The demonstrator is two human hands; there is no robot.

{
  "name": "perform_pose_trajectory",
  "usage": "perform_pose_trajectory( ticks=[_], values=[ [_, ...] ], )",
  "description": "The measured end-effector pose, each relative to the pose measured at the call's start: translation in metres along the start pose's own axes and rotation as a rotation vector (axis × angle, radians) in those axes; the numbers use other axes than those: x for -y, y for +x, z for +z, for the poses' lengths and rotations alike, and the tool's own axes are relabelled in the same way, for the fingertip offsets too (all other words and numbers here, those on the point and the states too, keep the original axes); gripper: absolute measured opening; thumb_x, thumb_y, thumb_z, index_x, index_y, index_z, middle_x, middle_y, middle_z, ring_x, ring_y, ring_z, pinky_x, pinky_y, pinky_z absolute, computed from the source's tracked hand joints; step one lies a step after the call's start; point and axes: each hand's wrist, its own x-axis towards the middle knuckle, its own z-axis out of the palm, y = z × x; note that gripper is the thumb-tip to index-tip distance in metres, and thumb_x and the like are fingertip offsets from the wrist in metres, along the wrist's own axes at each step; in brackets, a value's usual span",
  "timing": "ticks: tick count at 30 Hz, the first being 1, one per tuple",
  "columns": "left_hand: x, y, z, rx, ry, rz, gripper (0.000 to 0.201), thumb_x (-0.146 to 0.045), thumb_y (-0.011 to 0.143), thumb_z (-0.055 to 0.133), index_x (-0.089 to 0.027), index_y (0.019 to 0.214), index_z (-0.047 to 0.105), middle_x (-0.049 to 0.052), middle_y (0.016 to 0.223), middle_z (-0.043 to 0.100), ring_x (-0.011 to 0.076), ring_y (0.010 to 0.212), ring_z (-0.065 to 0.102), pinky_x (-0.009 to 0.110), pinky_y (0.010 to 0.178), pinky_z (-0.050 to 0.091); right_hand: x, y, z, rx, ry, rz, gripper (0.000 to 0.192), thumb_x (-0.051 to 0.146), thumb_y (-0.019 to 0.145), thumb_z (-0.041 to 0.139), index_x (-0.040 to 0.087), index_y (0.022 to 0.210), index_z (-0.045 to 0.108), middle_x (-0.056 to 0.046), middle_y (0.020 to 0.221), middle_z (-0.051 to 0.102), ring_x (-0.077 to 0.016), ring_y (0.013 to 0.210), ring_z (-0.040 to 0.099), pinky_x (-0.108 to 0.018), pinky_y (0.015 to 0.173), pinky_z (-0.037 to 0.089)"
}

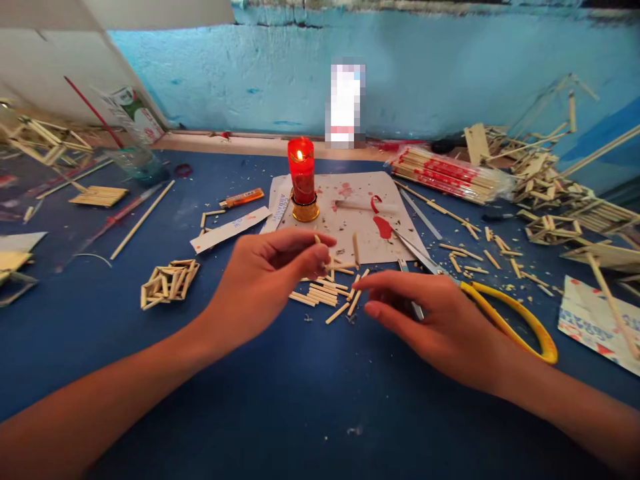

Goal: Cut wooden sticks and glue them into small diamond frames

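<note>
The worktop point(280, 400) has a matt blue, cloth-like cover. Pale, dry, unvarnished wooden sticks point(320, 293) lie cut on it; one short stick point(318, 241) sits pinched in the left hand point(270, 277). At 12 o'clock from them a glossy red candle point(302, 172) rests in a shiny brass-coloured metal base on wax-stained paper point(350, 213). At 3 o'clock, scissors point(480, 300) show bright steel blades and smooth yellow plastic handles.

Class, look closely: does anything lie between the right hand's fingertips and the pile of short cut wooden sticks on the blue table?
Nothing visible does. The right hand hovers just right of the pile of short cut wooden sticks, with only bare blue table between.
</note>
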Motion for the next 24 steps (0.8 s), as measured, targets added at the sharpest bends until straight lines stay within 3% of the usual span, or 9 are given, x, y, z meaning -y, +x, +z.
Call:
perform_pose_trajectory(
  ticks=[3,6,9,12,16,19,21,24],
  values=[
    [-0.004,0.006,-0.006,-0.127,0.035,0.091,0.008,-0.026,0.089,0.081,-0.021,0.093,0.085,-0.002,0.086,0.082,0.0082,0.069,0.07,0.013,0.066,0.058,-0.002,0.008,0.008,0.15,-0.327,-0.301,0.022,0.018,0.104,0.054,0.019,0.105,0.077,-0.006,0.099,0.071,-0.0202,0.088,0.065,-0.034,0.079,0.053],
    [-0.001,0.006,-0.007,-0.116,0.025,0.091,0.012,-0.028,0.087,0.083,-0.022,0.098,0.085,-0.002,0.088,0.083,0.0081,0.072,0.072,0.012,0.067,0.058,-0.004,0.018,0.02,0.251,-0.536,-0.397,0.021,0.015,0.104,0.053,0.016,0.101,0.074,-0.006,0.093,0.067,-0.0222,0.083,0.061,-0.037,0.074,0.053],
    [0.005,0.003,-0.006,-0.059,0.03,0.097,0.021,-0.029,0.087,0.084,-0.024,0.107,0.084,-0.004,0.083,0.081,0.0077,0.073,0.072,0.01,0.065,0.056,-0.004,0.025,0.027,0.31,-0.671,-0.46,0.017,0.011,0.103,0.052,0.014,0.097,0.068,-0.008,0.095,0.064,-0.0234,0.085,0.058,-0.039,0.078,0.053],
    [0.008,0.0,-0.007,-0.058,0.057,0.129,0.019,-0.029,0.088,0.083,-0.026,0.107,0.083,-0.006,0.085,0.08,0.0068,0.078,0.072,0.009,0.068,0.055,-0.001,0.023,0.024,0.335,-0.679,-0.49,0.018,0.012,0.105,0.048,0.013,0.097,0.063,-0.009,0.097,0.062,-0.0239,0.087,0.057,-0.04,0.08,0.053],
    [0.008,-0.001,-0.008,-0.074,-0.002,0.096,0.018,-0.031,0.089,0.082,-0.027,0.106,0.083,-0.005,0.083,0.081,0.0075,0.077,0.073,0.011,0.07,0.056,0.011,0.009,-0.002,0.323,-0.455,-0.399,0.017,0.02,0.109,0.045,0.02,0.099,0.058,-0.004,0.098,0.064,-0.0181,0.082,0.063,-0.031,0.072,0.054],
    [0.008,-0.004,-0.004,-0.014,-0.02,0.0,0.02,-0.031,0.086,0.084,-0.029,0.106,0.084,-0.004,0.085,0.082,0.0083,0.077,0.073,0.012,0.07,0.056,0.019,0.002,-0.026,0.183,-0.333,-0.296,0.008,0.025,0.106,0.053,0.028,0.1,0.057,0.005,0.085,0.068,-0.0119,0.065,0.063,-0.023,0.059,0.051],
    [0.008,-0.009,0.001,0.05,-0.06,-0.064,0.023,-0.03,0.084,0.086,-0.029,0.106,0.084,-0.004,0.086,0.082,0.0094,0.077,0.074,0.013,0.071,0.058,0.022,0.002,-0.034,-0.037,-0.312,-0.264,0.007,0.027,0.103,0.059,0.033,0.101,0.061,0.008,0.078,0.071,-0.0113,0.056,0.062,-0.023,0.053,0.049],
    [0.008,-0.016,0.007,0.143,-0.167,-0.143,0.022,-0.028,0.083,0.086,-0.03,0.105,0.083,-0.003,0.087,0.082,0.0127,0.081,0.077,0.018,0.075,0.061,0.022,0.008,-0.031,-0.339,-0.265,-0.165,0.003,0.031,0.098,0.067,0.034,0.098,0.069,0.006,0.082,0.075,-0.0147,0.063,0.068,-0.027,0.06,0.053]
  ],
)
